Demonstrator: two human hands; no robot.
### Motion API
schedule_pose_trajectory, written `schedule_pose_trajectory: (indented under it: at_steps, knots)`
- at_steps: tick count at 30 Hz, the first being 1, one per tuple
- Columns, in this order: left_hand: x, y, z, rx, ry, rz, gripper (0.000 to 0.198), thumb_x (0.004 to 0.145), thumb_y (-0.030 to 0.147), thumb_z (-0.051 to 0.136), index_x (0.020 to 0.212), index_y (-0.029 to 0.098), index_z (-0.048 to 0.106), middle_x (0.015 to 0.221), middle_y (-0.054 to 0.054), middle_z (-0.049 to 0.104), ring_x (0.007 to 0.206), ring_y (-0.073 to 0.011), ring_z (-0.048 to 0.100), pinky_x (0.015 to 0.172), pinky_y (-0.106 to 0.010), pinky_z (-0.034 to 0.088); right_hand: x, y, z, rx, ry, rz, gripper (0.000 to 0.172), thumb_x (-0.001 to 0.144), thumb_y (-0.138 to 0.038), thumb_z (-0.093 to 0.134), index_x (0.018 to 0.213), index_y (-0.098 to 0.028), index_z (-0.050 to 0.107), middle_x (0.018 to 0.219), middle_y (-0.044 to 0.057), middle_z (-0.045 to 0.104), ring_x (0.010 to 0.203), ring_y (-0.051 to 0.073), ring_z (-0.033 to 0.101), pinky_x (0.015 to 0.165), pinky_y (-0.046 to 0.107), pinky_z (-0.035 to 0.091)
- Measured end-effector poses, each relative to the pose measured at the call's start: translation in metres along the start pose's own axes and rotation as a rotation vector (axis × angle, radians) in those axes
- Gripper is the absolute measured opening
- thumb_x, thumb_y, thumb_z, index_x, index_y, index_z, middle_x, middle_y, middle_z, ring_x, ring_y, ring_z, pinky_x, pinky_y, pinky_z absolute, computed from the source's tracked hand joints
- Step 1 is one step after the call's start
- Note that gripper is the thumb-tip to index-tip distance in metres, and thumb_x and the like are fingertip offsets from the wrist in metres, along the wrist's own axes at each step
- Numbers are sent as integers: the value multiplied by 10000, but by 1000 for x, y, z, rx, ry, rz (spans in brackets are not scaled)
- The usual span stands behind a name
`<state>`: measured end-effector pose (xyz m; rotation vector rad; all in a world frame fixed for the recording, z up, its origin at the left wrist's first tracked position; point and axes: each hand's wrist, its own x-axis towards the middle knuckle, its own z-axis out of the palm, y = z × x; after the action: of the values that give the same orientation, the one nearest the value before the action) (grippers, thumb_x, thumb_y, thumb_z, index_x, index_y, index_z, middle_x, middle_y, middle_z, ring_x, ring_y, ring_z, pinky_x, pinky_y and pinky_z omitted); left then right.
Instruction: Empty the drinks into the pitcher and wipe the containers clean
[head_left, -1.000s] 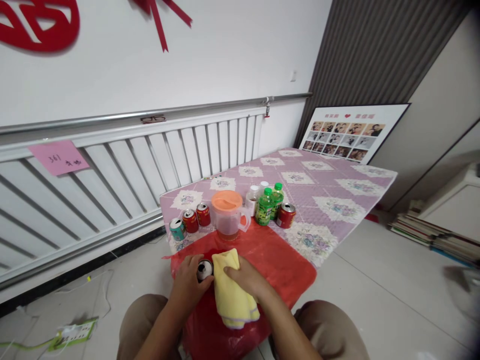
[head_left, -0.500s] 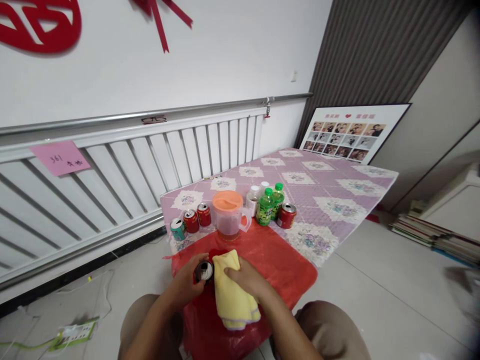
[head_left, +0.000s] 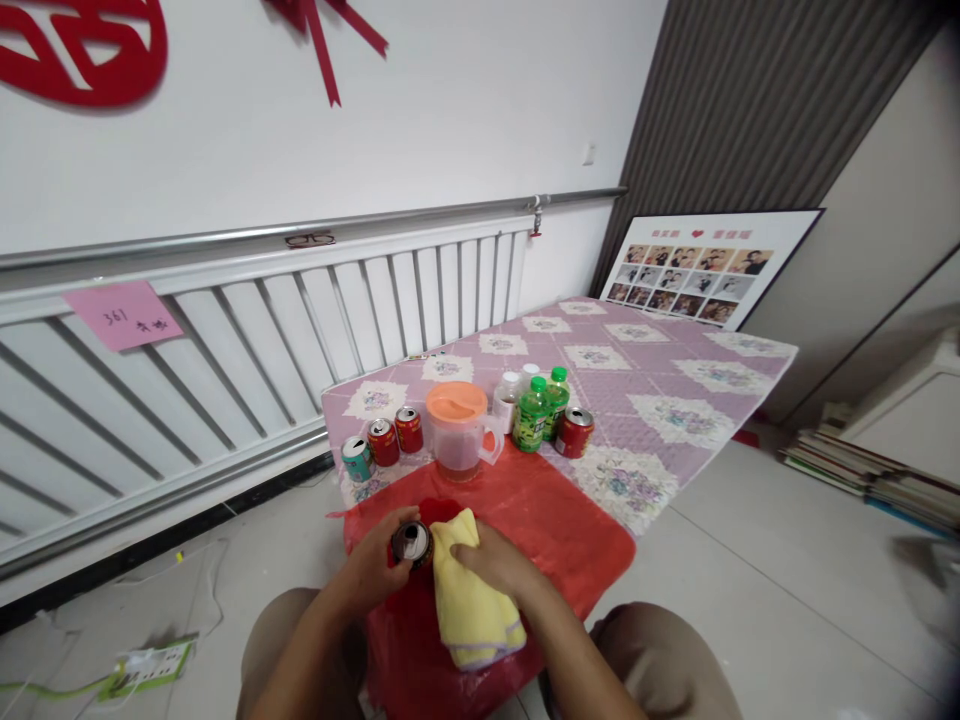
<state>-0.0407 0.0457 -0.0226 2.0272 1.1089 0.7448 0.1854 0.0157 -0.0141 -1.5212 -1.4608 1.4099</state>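
Observation:
My left hand is wrapped round an opened dark can, its top facing up. Close to its right side, my right hand grips a folded yellow cloth that hangs down over the red plastic sheet. Beyond my hands stands a clear jug with an orange lid, some amber liquid at its bottom. Left of the jug are two red cans and a teal can, all opened. To its right stand green bottles, white-capped bottles and another red can.
A flowered tablecloth covers the table. Behind it runs a white radiator with a pink note. A photo board leans at the back right. On the floor lie a power strip and stacked books.
The yellow cloth and my right hand have shifted slightly down and right, apart from the can's top. My left hand still holds the dark can in nearly the same place.

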Motion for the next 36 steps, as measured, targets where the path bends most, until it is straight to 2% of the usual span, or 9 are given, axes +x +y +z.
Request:
schedule_pose_trajectory:
  at_steps: [7, 17, 22, 26, 31, 34, 36]
  knots:
    - [-2, 0, 11, 22, 116, -11, 628, 639, 105, 584, 1256, 200, 516, 1258, -99, 617, 1161, -248, 588, 1026, -437, 470, -6, -9, -1, 17, 46, -30, 263, 758, -216, 545, 1011, -186, 611, 966, 47, 721, 828, 196, 663, 688, 273, 491]
    - [-7, 8, 22, 181, 254, -31, 525, 674, 177, 637, 1195, 203, 576, 1176, -99, 623, 1115, -277, 583, 992, -478, 466, -36, -1, 17, 10, 61, -41, 478, 761, -215, 545, 1239, -200, 562, 1137, 66, 692, 975, 225, 652, 816, 316, 487]
    - [-7, 12, 24, 217, 270, -62, 487, 685, 213, 655, 1169, 209, 595, 1132, -96, 627, 1081, -284, 596, 977, -493, 471, -44, -6, 22, 6, 61, -59, 462, 748, -191, 549, 1209, -203, 580, 1162, 59, 679, 1018, 217, 638, 854, 304, 473]
    - [-6, 10, 18, 205, 217, -46, 522, 675, 218, 670, 1190, 202, 591, 1163, -109, 620, 1111, -295, 586, 999, -499, 460, -44, 0, 21, -9, 84, -31, 454, 752, -211, 551, 1205, -197, 583, 1118, 67, 694, 973, 229, 653, 820, 315, 482]
    - [-9, 4, 4, 123, 31, 85, 784, 621, 74, 582, 1378, 214, 435, 1443, -110, 459, 1348, -284, 412, 1141, -484, 332, -43, 6, 19, -38, 124, -38, 430, 764, -224, 548, 1191, -208, 592, 1127, 64, 692, 988, 236, 646, 841, 322, 470]
    - [-10, 0, 1, 95, -56, 102, 841, 607, 25, 516, 1413, 226, 386, 1468, -91, 441, 1372, -259, 391, 1161, -483, 305, -43, 7, 20, -34, 145, -39, 432, 771, -232, 547, 1201, -202, 584, 1148, 72, 685, 1020, 236, 637, 863, 325, 464]
    - [-11, 0, 2, 89, -62, 93, 826, 605, 12, 496, 1397, 229, 413, 1452, -85, 464, 1362, -251, 407, 1157, -480, 315, -42, 8, 21, -30, 162, -45, 441, 772, -239, 550, 1210, -190, 578, 1160, 82, 681, 1034, 243, 632, 879, 338, 461]
